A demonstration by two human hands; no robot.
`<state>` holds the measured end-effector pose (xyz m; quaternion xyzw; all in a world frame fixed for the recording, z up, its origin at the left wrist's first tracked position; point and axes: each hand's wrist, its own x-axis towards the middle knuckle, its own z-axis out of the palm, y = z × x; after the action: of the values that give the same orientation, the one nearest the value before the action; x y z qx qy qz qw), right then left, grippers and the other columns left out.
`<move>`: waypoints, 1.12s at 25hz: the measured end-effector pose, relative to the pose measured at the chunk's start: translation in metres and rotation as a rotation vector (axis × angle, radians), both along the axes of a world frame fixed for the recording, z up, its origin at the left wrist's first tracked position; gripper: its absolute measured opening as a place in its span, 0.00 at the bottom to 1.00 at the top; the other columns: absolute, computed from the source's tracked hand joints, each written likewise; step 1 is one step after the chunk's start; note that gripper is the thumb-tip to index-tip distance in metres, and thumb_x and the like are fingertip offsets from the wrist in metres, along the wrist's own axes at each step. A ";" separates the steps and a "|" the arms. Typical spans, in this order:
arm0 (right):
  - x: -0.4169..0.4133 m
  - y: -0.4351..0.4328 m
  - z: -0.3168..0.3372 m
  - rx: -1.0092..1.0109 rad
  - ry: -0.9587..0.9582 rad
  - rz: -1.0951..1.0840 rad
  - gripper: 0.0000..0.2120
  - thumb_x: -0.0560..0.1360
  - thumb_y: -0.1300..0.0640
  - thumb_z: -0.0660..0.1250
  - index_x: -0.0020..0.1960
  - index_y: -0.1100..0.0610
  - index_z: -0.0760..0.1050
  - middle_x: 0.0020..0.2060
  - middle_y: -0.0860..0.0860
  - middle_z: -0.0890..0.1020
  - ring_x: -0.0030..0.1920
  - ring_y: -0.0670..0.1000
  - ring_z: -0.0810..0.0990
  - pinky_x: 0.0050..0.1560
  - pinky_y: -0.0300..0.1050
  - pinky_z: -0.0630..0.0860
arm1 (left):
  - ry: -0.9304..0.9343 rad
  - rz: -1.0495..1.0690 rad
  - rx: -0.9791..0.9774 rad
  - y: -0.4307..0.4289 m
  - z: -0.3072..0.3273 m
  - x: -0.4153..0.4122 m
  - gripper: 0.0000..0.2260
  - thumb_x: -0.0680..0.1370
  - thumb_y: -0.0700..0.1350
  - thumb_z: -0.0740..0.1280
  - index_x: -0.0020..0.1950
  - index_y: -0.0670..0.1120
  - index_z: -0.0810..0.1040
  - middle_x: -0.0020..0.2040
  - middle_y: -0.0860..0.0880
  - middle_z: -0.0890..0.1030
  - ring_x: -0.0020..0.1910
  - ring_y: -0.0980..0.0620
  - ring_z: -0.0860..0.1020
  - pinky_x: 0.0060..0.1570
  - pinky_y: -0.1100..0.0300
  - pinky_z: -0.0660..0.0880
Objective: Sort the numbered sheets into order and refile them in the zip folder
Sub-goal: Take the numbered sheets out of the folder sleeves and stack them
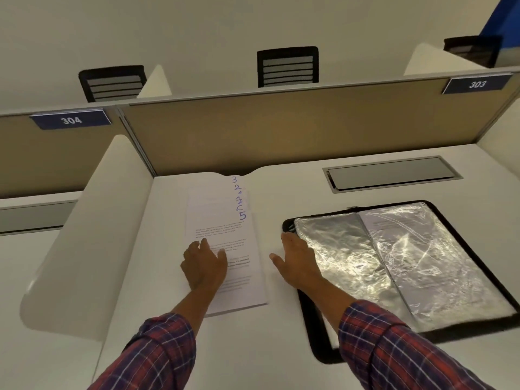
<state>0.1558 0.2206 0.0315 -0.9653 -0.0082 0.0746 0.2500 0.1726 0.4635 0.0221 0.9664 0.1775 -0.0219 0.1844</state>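
Head view: numbered sheets (219,220) lie in a staggered pile on the white desk (253,347), left of centre. Their top right corners are fanned so that blue handwritten digits show in a column; 3, 2 and 5 are legible, the others unclear. Left hand (204,263) rests on the lower part of the pile, fingers bent down onto the top sheet and gripping nothing. Right hand (295,263) lies flat with fingers straight and thumb spread, at the left edge of the zip folder (308,327). This black-rimmed folder lies unzipped and spread wide just right of the pile, showing glossy clear pockets (351,263); printed text shows through the right-hand one. Both forearms wear plaid sleeves. Behind stand a tan partition (281,130) and plates marked 304 (70,119) and 303 (477,84).
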 end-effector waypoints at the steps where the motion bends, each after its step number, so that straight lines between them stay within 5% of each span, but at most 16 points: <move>1: -0.006 -0.016 0.002 -0.035 -0.040 0.003 0.35 0.84 0.40 0.60 0.84 0.57 0.54 0.83 0.55 0.57 0.83 0.56 0.55 0.79 0.56 0.57 | -0.011 -0.041 0.003 -0.019 0.001 -0.003 0.30 0.83 0.58 0.63 0.80 0.42 0.65 0.79 0.40 0.66 0.78 0.39 0.63 0.75 0.42 0.63; 17: -0.090 -0.312 -0.015 -0.280 -0.044 -0.065 0.38 0.86 0.39 0.50 0.85 0.60 0.40 0.84 0.58 0.42 0.84 0.58 0.44 0.83 0.57 0.45 | -0.086 -0.439 0.059 -0.326 0.000 -0.072 0.34 0.84 0.63 0.59 0.84 0.46 0.57 0.85 0.43 0.54 0.84 0.42 0.50 0.82 0.45 0.49; 24: -0.126 -0.379 -0.034 -0.257 -0.027 -0.224 0.41 0.83 0.40 0.61 0.84 0.64 0.52 0.83 0.62 0.54 0.82 0.62 0.57 0.80 0.63 0.56 | -0.039 -0.497 0.084 -0.390 -0.008 -0.095 0.32 0.84 0.62 0.58 0.84 0.48 0.56 0.85 0.44 0.53 0.84 0.44 0.49 0.82 0.46 0.48; 28: -0.148 -0.394 -0.045 -0.278 -0.029 -0.370 0.40 0.81 0.37 0.51 0.81 0.66 0.59 0.82 0.64 0.59 0.81 0.63 0.61 0.78 0.67 0.59 | -0.003 -0.574 0.083 -0.406 -0.020 -0.110 0.33 0.83 0.63 0.57 0.84 0.49 0.55 0.85 0.44 0.52 0.84 0.43 0.49 0.82 0.44 0.50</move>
<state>0.0073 -0.1730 -0.0133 -0.9765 0.1759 0.0138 0.1238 0.0631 0.0574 0.0017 0.9839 -0.1028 -0.0646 0.1312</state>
